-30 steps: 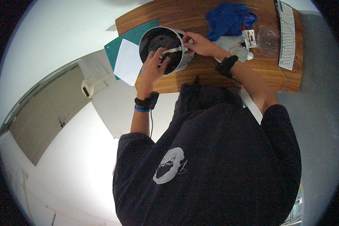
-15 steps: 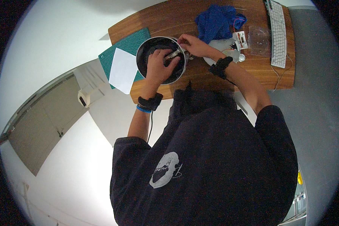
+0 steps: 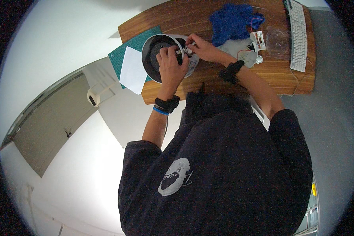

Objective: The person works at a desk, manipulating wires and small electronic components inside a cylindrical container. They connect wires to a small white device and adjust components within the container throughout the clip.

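Note:
A round pot-like container (image 3: 151, 70) with a dark inside and a pale outer wall stands tilted on the desk, its opening turned to the left. My left hand (image 3: 171, 67) is closed over its rim, the fingertips by a small light-coloured fitting (image 3: 180, 52) there. Just across from it, my right hand (image 3: 202, 49) is closed in a pinch at the same spot. What lies between the right fingertips is too small to make out. Round dark parts show on the container's bottom.
Under the container's left side lie a green cutting mat (image 3: 122, 55) and a white paper sheet (image 3: 132, 72). Right of my hands are a blue cloth (image 3: 232, 23), a clear plastic bag (image 3: 238, 48), a small white-and-orange item (image 3: 259, 40) and a white keyboard (image 3: 297, 39) on the wooden desk (image 3: 224, 80).
The container has tipped so that its opening faces left and its outer right wall shows. My left hand has moved from inside it to the rim beside my right hand.

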`<state>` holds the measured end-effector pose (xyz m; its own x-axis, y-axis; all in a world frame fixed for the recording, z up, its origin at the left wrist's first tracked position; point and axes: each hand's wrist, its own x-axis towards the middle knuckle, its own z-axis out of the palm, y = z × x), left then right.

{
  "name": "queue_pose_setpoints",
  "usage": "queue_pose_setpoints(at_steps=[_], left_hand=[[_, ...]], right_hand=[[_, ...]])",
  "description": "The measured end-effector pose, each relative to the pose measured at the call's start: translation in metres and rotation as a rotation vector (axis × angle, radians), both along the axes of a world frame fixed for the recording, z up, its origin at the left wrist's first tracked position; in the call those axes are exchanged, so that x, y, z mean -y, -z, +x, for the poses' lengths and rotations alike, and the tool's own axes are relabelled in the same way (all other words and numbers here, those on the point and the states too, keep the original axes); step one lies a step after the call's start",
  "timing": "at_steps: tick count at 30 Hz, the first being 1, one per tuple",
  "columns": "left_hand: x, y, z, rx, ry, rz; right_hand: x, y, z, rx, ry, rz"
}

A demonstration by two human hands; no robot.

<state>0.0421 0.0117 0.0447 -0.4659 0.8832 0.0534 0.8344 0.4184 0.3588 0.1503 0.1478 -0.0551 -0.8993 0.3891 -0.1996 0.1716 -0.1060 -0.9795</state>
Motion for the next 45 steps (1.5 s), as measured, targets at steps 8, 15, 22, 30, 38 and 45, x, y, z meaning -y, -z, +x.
queue_pose_setpoints(at_steps=[8, 15, 22, 30, 38, 45], left_hand=[[0.004, -0.003, 0.004, 0.086, -0.023, 0.055], [0.015, -0.001, 0.005, 0.110, -0.055, 0.053], [0.019, 0.005, 0.015, 0.178, -0.202, 0.126], [0.026, 0.014, 0.013, 0.210, -0.213, 0.171], [0.025, 0.015, 0.008, 0.199, -0.216, 0.178], [0.021, 0.014, 0.005, 0.185, -0.186, 0.183]], right_hand=[[0.007, 0.007, -0.006, -0.060, 0.071, 0.115], [0.008, -0.002, -0.015, -0.010, 0.038, 0.014], [0.006, -0.004, -0.012, 0.027, 0.018, -0.130], [-0.007, 0.002, 0.001, -0.018, -0.095, -0.011], [-0.037, 0.007, 0.048, 0.042, -0.106, 0.192], [-0.135, 0.011, 0.170, 0.413, -0.324, 0.673]])
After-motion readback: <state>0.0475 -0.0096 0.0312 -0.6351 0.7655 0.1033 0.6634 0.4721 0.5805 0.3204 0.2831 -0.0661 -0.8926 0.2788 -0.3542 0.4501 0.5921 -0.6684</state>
